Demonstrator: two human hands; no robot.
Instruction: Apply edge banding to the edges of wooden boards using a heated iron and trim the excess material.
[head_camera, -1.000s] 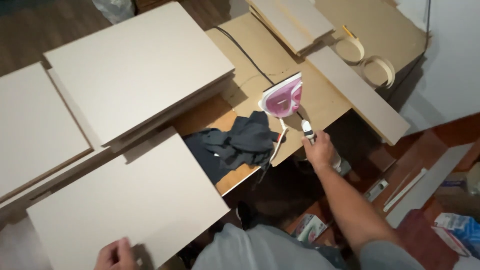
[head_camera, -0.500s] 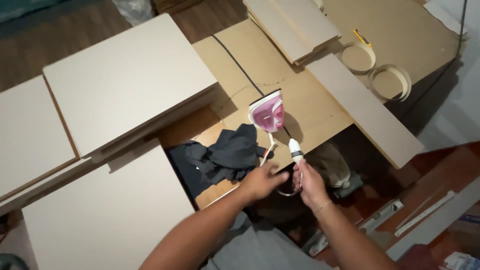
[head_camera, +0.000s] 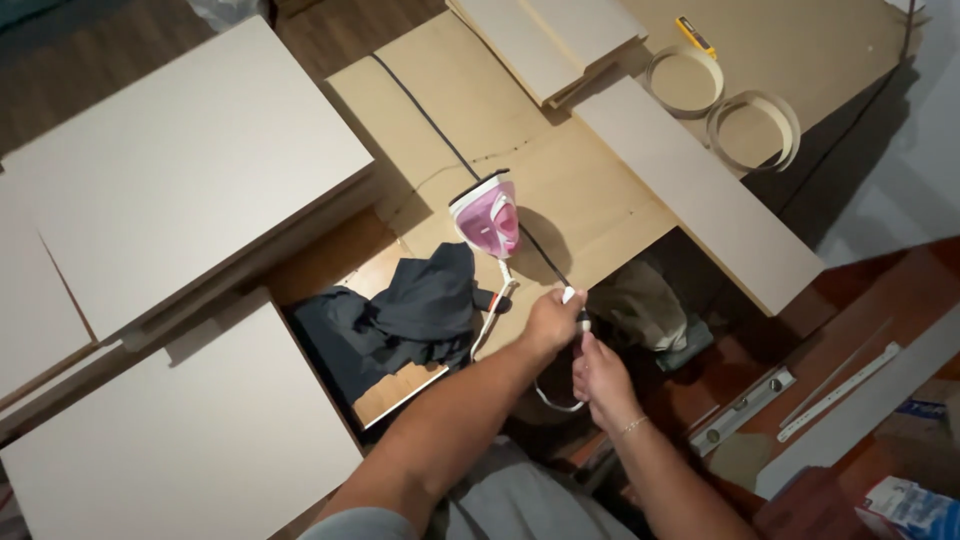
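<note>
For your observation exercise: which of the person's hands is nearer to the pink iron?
Left. The left hand is just below the pink iron, at its white cord; the right hand sits lower and farther away.

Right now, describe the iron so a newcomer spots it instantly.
Find the tan board in the middle of the pale panels, crossed by a black cable. At its near edge, beside a heap of dark cloth, stands the iron, upright on its heel. It is the only pink and white thing there.
</note>
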